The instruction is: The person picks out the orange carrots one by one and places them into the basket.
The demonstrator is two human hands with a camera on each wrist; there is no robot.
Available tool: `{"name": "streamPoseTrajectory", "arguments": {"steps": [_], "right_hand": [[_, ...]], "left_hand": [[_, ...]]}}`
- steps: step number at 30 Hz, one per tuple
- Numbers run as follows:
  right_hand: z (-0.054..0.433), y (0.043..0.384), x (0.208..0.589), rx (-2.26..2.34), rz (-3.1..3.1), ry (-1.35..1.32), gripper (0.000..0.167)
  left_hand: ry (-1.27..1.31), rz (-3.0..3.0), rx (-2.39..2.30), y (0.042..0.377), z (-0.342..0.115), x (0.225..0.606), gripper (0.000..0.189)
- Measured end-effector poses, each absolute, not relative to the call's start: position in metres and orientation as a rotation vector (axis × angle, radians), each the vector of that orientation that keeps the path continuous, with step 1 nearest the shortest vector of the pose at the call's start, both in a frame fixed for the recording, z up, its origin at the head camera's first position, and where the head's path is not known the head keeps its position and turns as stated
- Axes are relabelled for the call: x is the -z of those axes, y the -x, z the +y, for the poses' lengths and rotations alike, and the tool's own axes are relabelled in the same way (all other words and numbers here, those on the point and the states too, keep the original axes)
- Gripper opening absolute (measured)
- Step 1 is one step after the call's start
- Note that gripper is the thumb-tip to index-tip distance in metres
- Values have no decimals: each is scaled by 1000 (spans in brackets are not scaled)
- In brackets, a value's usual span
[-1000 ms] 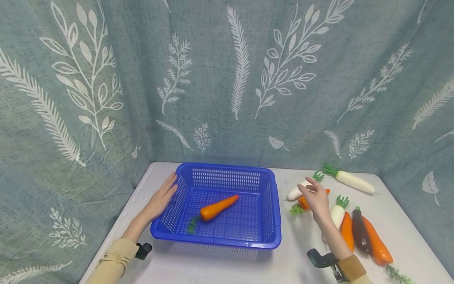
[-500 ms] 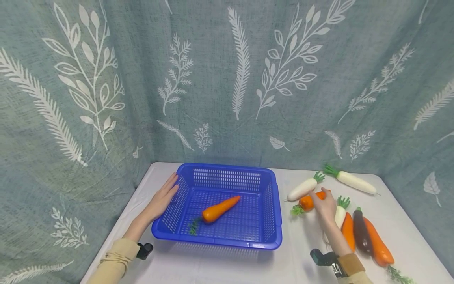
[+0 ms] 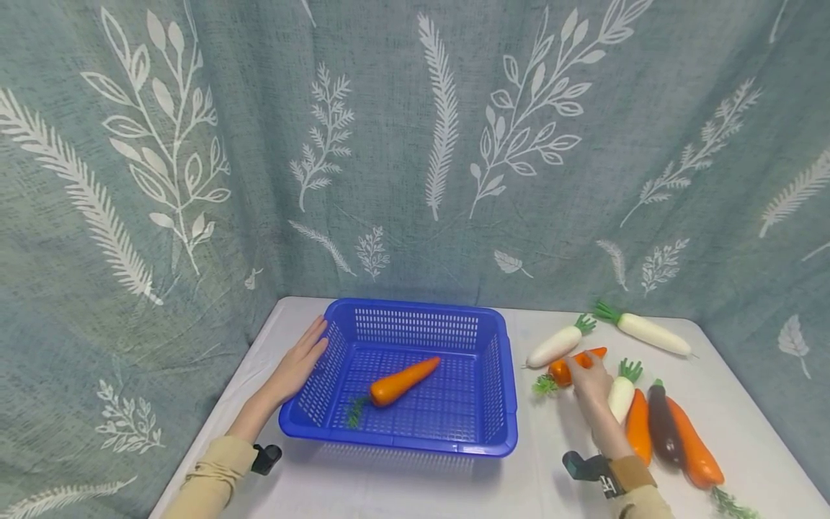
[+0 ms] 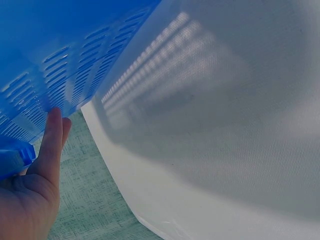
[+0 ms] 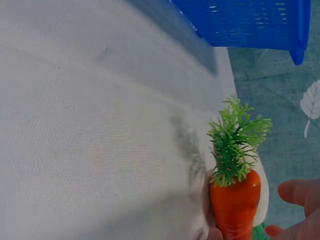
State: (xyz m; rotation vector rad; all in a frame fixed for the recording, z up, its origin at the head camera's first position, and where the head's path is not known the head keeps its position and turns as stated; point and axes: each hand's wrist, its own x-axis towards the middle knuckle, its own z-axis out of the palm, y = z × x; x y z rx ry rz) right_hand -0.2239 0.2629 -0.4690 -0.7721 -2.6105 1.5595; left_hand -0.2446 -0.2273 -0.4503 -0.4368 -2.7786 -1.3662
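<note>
My left hand rests with straight fingers against the outer left side of a blue plastic basket. In the left wrist view its fingertips touch the slotted basket wall. A carrot with green fronds lies inside the basket. To the right, my right hand is at a smaller carrot on the table, its thumb and fingers on either side. The right wrist view shows the carrot between the thumb and spread fingers, with a gap on the finger side.
Beside the small carrot lies a white radish; another long white radish is farther back. Near my right forearm are a third white radish, an orange carrot, an eggplant and a large carrot. A curtain hangs behind.
My right hand has come down and moved right onto the small carrot, its fingers lowering around it. The left hand stays at the basket's side. The vegetables have not visibly moved.
</note>
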Motion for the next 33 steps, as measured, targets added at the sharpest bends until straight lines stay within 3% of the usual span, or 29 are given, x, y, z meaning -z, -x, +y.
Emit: {"name": "streamPoseTrajectory", "arguments": {"steps": [33], "right_hand": [[256,238,481,-1384,-2601,848,54]], "left_hand": [[423,-2775,1361,242,-227,449,57]]}}
